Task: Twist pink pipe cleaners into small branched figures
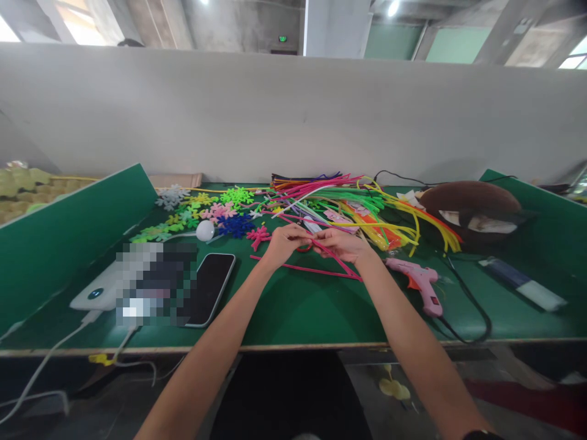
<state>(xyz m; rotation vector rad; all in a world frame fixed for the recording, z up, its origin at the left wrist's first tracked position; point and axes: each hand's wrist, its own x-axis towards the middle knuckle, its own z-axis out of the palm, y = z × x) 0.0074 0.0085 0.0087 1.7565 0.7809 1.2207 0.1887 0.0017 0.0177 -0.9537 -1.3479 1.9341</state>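
My left hand (pixel 290 239) and my right hand (pixel 339 244) meet over the middle of the green table, fingers pinched close together on a pink pipe cleaner (pixel 338 261). Its length slants from my fingers down to the right. Another pink pipe cleaner (pixel 316 270) lies on the tabletop beneath my hands. Partly hidden between my hands is a red loop, perhaps a scissors handle (pixel 304 248). Just left of my left hand sits a small pink branched piece (pixel 258 237) made of pipe cleaner.
Fuzzy snowflake shapes (pixel 235 225) cluster at the back left. Bundled pipe cleaners (pixel 348 198) spread behind my hands. A pink glue gun (pixel 419 282) with a black cord lies right, near a glue-stick pack (pixel 523 284) and a brown round object (pixel 470 205). A phone (pixel 213 287) rests left.
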